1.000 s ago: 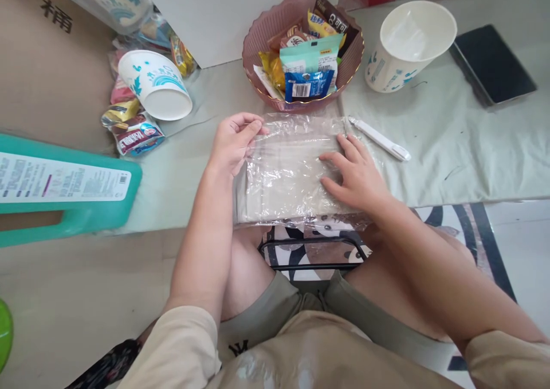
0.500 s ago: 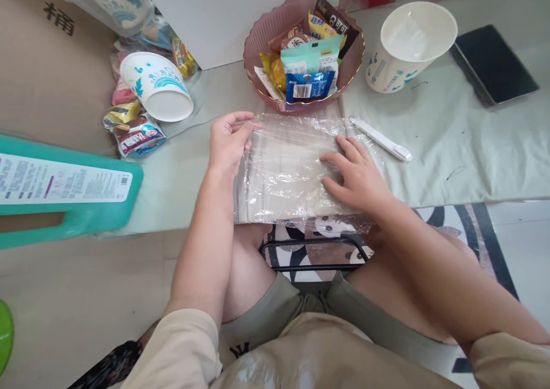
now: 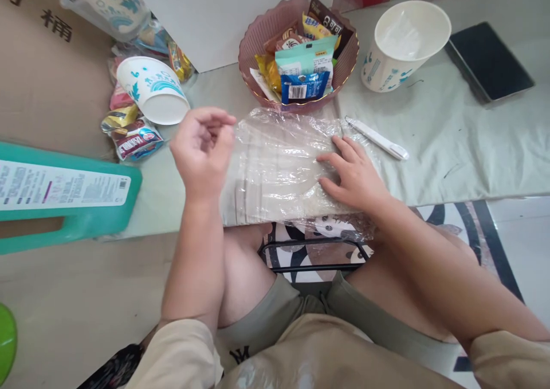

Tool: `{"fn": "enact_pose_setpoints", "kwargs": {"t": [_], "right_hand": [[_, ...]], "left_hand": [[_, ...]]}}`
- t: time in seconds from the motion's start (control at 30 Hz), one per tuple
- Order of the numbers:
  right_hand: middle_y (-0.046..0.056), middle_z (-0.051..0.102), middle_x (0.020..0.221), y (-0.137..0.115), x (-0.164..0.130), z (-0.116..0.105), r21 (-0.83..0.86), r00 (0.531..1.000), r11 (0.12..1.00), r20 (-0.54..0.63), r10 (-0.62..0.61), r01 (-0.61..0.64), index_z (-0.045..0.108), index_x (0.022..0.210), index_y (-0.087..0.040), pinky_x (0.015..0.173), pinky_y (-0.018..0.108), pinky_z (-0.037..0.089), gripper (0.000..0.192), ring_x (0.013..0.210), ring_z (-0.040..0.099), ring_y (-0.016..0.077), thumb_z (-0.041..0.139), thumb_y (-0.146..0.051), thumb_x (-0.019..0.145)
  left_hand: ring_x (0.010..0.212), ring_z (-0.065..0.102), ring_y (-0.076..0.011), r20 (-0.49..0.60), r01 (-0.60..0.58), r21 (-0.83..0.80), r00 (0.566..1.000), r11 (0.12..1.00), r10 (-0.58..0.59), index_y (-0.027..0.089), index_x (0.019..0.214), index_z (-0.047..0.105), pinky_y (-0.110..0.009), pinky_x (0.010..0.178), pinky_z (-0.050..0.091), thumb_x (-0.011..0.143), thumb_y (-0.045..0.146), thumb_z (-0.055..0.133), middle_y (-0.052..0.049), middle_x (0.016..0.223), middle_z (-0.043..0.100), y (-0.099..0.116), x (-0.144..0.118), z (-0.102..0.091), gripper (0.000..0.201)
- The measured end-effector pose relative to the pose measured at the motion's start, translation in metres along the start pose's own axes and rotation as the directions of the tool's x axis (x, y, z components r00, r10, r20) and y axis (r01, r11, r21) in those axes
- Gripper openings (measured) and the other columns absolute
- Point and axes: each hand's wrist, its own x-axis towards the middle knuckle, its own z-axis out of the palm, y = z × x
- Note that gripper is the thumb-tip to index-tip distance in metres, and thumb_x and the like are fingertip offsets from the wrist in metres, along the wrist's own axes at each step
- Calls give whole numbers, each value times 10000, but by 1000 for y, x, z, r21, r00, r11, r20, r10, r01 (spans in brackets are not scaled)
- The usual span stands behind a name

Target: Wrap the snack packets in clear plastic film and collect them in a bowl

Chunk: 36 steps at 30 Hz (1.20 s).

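Note:
A sheet of thin, crinkled clear plastic film (image 3: pixel 283 165) lies flat on the cloth-covered table in front of me, its lower edge hanging past the table's front. My left hand (image 3: pixel 204 148) is raised at the film's upper left, with fingers curled and thumb and fingertips pinched at its edge; the exact contact is hard to see. Fingers spread, my right hand (image 3: pixel 354 174) rests on the right part of the film. Just beyond that hand lies a white utility knife (image 3: pixel 380 140).
Behind the film stands a pink scalloped bowl (image 3: pixel 253 71) of packaged snacks. To its right are a paper cup (image 3: pixel 387 71) with plastic inside and a black phone (image 3: pixel 492 62). On the left are a tipped paper cup (image 3: pixel 150 88), snack packets (image 3: pixel 137 140) and a teal jug (image 3: pixel 98 217).
My left hand has moved left and turned, lifting slightly, and the film's left side now reaches further left. My right hand has stayed in place on the film.

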Motion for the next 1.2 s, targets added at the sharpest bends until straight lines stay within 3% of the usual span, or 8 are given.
{"fn": "enact_pose_setpoints", "kwargs": {"t": [0.1, 0.17, 0.23, 0.53, 0.73, 1.0, 1.1, 1.2], "right_hand": [[148, 386, 1695, 1, 1, 1, -5, 1000, 1000, -7, 2, -2, 672, 1286, -211, 1251, 685, 300, 417, 1568, 332, 446, 592, -357, 904], [160, 370, 1698, 2, 2, 1, -5, 1000, 1000, -24, -8, 8, 678, 1274, -201, 1257, 670, 299, 409, 1567, 339, 443, 591, -360, 907], [169, 365, 1697, 1, 2, -2, 8, 999, 999, -33, -35, 36, 676, 1273, -194, 1257, 647, 314, 402, 1567, 349, 429, 581, -345, 912], [92, 561, 1583, -8, -41, -42, 79, 928, 932, 99, -360, 354, 648, 1338, -280, 1271, 625, 304, 425, 1559, 395, 384, 621, -398, 931], [102, 316, 1741, 13, -74, -30, -102, 926, 941, 242, -291, 322, 550, 1495, -348, 1230, 739, 268, 819, 1596, 266, 483, 786, -141, 738], [46, 787, 1239, 12, -43, -33, 304, 919, 887, 77, -387, 348, 746, 889, -272, 1223, 599, 404, 181, 1350, 645, 317, 611, -360, 972], [6, 811, 865, 5, -40, -42, 532, 976, 821, -49, -213, 206, 724, 874, -264, 998, 466, 609, 143, 863, 783, 207, 637, -344, 955], [-8, 771, 727, 2, -37, -45, 723, 978, 691, -155, 138, 18, 694, 804, -264, 682, 337, 636, 116, 680, 742, 172, 704, -323, 904]], "left_hand": [[969, 762, -205, 470, -242, -27, 853, 970, 226, 265, 944, 711, -421, 920, 617, 937, 294, 645, -11, 995, 813, 25, -33, -1, 71], [1234, 713, -275, 717, -311, 52, 673, 949, 181, 261, 1008, 735, -507, 1124, 527, 901, 309, 683, -35, 1153, 813, 28, -45, 6, 128], [1446, 567, -331, 789, -325, 211, 613, 922, 35, 259, 1125, 741, -604, 1256, 364, 890, 325, 693, -61, 1356, 748, 21, -47, 12, 248], [1629, 254, -393, 691, -235, 539, 672, 809, -265, 313, 1471, 599, -709, 1299, 153, 914, 376, 651, -61, 1697, 420, -6, -29, 12, 563], [1649, 174, -404, 677, -211, 586, 657, 782, -330, 313, 1541, 535, -691, 1310, 127, 927, 416, 623, -52, 1753, 301, -10, -26, 12, 629], [1638, 206, -423, 647, -192, 548, 715, 814, -267, 341, 1455, 619, -736, 1269, 192, 900, 388, 653, -42, 1709, 398, -12, -23, 8, 559], [1590, 355, -384, 611, -191, 330, 790, 924, -55, 310, 1334, 700, -673, 1281, 263, 925, 478, 608, -64, 1582, 579, -8, -24, -9, 451], [1517, 485, -349, 707, -196, 7, 694, 980, 134, 300, 1280, 723, -583, 1286, 336, 880, 656, 625, -89, 1452, 689, 2, -28, -24, 545]]}}
